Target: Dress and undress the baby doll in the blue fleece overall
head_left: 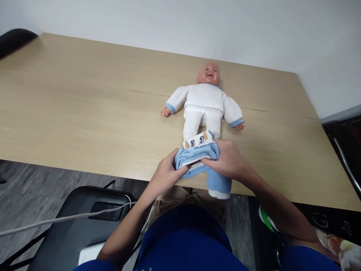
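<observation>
A baby doll (204, 96) lies face up, its head toward the wall, in a white top with blue cuffs and white cloth legs. Over the ends of its legs are blue doll pants (197, 154), bunched up, with a white band showing cartoon eyes. My left hand (170, 169) pinches the left side of the bunched cloth. Gripping the right side is my right hand (227, 158), thumb at the white-edged opening. One blue trouser leg with a white hem hangs past the table's front edge. The doll's feet are hidden by the cloth.
The wooden table (84, 113) reaches back to a white wall (169, 26). At the lower left a black chair (76, 226) holds a dark phone-like object (105, 210), with a pale cable (64, 219) running across. A green and white round object (266, 219) sits below the table at right.
</observation>
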